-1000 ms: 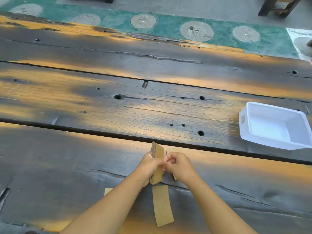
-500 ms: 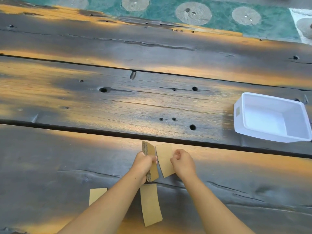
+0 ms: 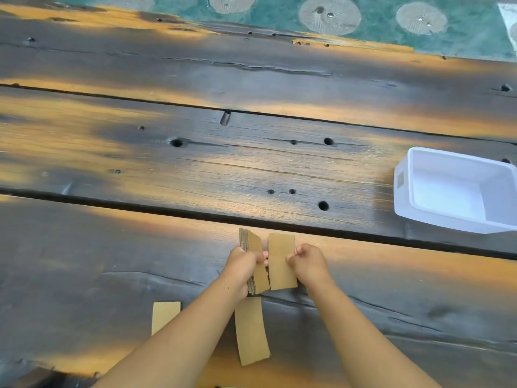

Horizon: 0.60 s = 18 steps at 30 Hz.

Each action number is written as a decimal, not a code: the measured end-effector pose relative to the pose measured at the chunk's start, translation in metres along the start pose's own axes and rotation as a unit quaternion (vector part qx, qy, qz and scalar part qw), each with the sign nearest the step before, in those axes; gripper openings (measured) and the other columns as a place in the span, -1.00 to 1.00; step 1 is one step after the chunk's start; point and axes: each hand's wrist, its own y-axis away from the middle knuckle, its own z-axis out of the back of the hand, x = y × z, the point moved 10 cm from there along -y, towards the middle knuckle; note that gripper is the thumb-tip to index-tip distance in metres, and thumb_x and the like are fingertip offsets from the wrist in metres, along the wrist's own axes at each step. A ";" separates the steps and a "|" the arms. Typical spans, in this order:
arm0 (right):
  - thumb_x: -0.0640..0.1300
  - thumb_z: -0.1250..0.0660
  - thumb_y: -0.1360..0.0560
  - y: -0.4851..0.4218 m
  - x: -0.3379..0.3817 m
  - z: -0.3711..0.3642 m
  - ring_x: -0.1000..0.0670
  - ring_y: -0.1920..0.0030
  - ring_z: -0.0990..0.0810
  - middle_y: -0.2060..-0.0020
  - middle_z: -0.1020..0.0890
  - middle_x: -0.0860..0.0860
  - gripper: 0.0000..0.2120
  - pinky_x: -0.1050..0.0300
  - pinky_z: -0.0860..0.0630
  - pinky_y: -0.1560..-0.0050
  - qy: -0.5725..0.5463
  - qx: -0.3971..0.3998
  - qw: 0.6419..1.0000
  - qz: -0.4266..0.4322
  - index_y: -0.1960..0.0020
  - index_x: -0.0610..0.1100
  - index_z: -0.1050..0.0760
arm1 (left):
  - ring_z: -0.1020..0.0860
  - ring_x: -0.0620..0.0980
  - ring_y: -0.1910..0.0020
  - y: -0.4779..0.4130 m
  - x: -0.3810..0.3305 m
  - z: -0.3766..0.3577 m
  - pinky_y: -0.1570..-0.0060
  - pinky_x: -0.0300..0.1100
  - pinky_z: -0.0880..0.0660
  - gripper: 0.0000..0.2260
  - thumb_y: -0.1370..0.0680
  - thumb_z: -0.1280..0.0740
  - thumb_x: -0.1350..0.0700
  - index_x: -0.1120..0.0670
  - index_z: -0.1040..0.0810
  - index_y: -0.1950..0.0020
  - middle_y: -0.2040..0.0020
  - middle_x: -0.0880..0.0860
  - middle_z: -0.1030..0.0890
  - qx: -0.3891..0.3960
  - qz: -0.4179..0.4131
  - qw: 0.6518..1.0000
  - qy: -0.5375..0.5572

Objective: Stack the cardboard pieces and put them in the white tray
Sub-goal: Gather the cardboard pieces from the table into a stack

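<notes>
My left hand (image 3: 244, 261) grips a stack of brown cardboard pieces (image 3: 256, 278) held on edge above the near plank. Right beside it, my right hand (image 3: 306, 260) pinches a single cardboard piece (image 3: 281, 273) by its right edge, its flat face toward me and almost touching the stack. Two loose cardboard pieces lie flat on the table: one (image 3: 251, 331) between my forearms, another (image 3: 165, 315) partly hidden under my left forearm. The white tray (image 3: 402, 197) stands empty at the far right.
The table is made of dark weathered wooden planks (image 3: 195, 169) with gaps, cracks and several drilled holes. Beyond its far edge lies a green floor covering (image 3: 377, 12) with round patterned spots.
My right hand has drawn a single piece out from behind the stack and now holds it flat beside the stack. The view has shifted slightly, so the tray sits further right.
</notes>
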 end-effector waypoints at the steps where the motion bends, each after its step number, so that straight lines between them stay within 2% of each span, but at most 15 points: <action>1: -0.27 -0.35 -0.50 0.003 0.003 0.001 -0.07 0.21 -0.55 0.27 -0.60 -0.07 -0.78 -0.04 -0.56 0.06 -0.024 0.014 1.000 0.005 0.29 -0.10 -0.42 | -0.72 0.17 -0.02 0.001 -0.003 0.002 -0.08 0.28 -0.62 -0.78 -0.50 -0.35 0.30 0.13 -0.51 -0.11 -0.02 0.20 -0.75 0.004 -0.009 1.000 0.006; 2: -0.31 -0.34 -0.51 0.006 0.008 0.003 -0.10 0.19 -0.55 0.26 -0.59 -0.10 -0.77 -0.05 -0.55 0.08 -0.052 0.028 0.998 0.014 0.28 -0.12 -0.42 | -0.74 0.13 0.05 0.003 -0.006 0.005 -0.06 0.25 -0.63 -0.80 -0.50 -0.35 0.31 0.13 -0.51 -0.09 0.05 0.17 -0.76 0.006 -0.022 1.000 0.009; 4: -0.38 -0.32 -0.53 0.016 0.018 0.009 -0.11 0.18 -0.56 0.26 -0.58 -0.14 -0.78 0.02 -0.52 0.17 -0.105 0.057 0.992 0.030 0.25 -0.18 -0.43 | -0.71 0.06 0.26 0.010 -0.014 0.016 0.09 0.10 -0.64 -0.84 -0.49 -0.40 0.29 0.14 -0.51 -0.03 0.25 0.12 -0.74 0.001 -0.048 0.999 0.008; 6: -0.39 -0.30 -0.55 0.031 0.027 0.010 -0.09 0.23 -0.60 0.26 -0.59 -0.13 -0.80 0.08 -0.56 0.22 -0.148 0.100 0.983 0.032 0.21 -0.20 -0.45 | -0.63 0.02 0.40 0.023 -0.020 0.028 0.25 -0.06 -0.61 -0.88 -0.51 -0.44 0.17 0.16 -0.53 0.05 0.35 0.10 -0.68 -0.004 -0.079 0.997 0.006; 7: -0.38 -0.30 -0.56 0.039 0.031 0.007 -0.06 0.26 -0.62 0.26 -0.61 -0.12 -0.80 0.08 -0.58 0.23 -0.169 0.131 0.976 0.032 0.21 -0.19 -0.46 | -0.60 0.02 0.41 0.028 -0.022 0.033 0.29 -0.10 -0.59 -0.83 -0.53 -0.44 0.08 0.16 -0.55 0.08 0.36 0.09 -0.66 -0.004 -0.093 0.996 0.001; 10: -0.37 -0.29 -0.57 0.071 0.042 -0.011 0.02 0.31 -0.69 0.28 -0.69 -0.07 -0.82 0.12 -0.61 0.25 -0.212 0.213 0.953 0.030 0.17 -0.18 -0.52 | -0.64 0.04 0.38 0.049 -0.018 0.041 0.25 -0.08 -0.61 -0.65 -0.51 -0.45 -0.14 0.17 -0.59 0.08 0.32 0.09 -0.67 0.022 -0.110 0.994 0.003; 13: -0.35 -0.29 -0.58 0.101 0.050 -0.040 0.03 0.29 -0.72 0.30 -0.73 -0.04 -0.85 0.15 -0.65 0.23 -0.206 0.262 0.942 0.045 0.12 -0.19 -0.56 | -0.76 0.09 0.16 0.071 -0.007 0.045 0.19 -0.05 -0.66 -0.51 -0.42 -0.46 -0.26 0.13 -0.63 -0.08 0.12 0.11 -0.78 0.059 -0.104 0.993 0.025; 15: -0.33 -0.28 -0.59 0.120 0.052 -0.064 0.01 0.28 -0.70 0.26 -0.71 -0.06 -0.87 0.13 -0.68 0.17 -0.189 0.286 0.938 0.054 0.09 -0.21 -0.56 | -0.75 0.11 0.10 0.082 -0.002 0.054 0.18 -0.02 -0.68 -0.40 -0.32 -0.47 -0.30 0.12 -0.63 -0.14 0.07 0.14 -0.78 0.061 -0.111 0.990 0.060; 18: -0.33 -0.26 -0.60 0.143 0.056 -0.098 -0.02 0.22 -0.67 0.16 -0.66 -0.13 -0.91 0.11 -0.66 0.11 -0.176 0.305 0.933 0.071 -0.02 -0.26 -0.55 | -0.74 0.13 0.08 0.095 0.006 0.079 0.11 0.02 -0.68 -0.34 -0.26 -0.48 -0.30 0.14 -0.61 -0.18 0.07 0.16 -0.77 0.054 -0.116 0.988 0.087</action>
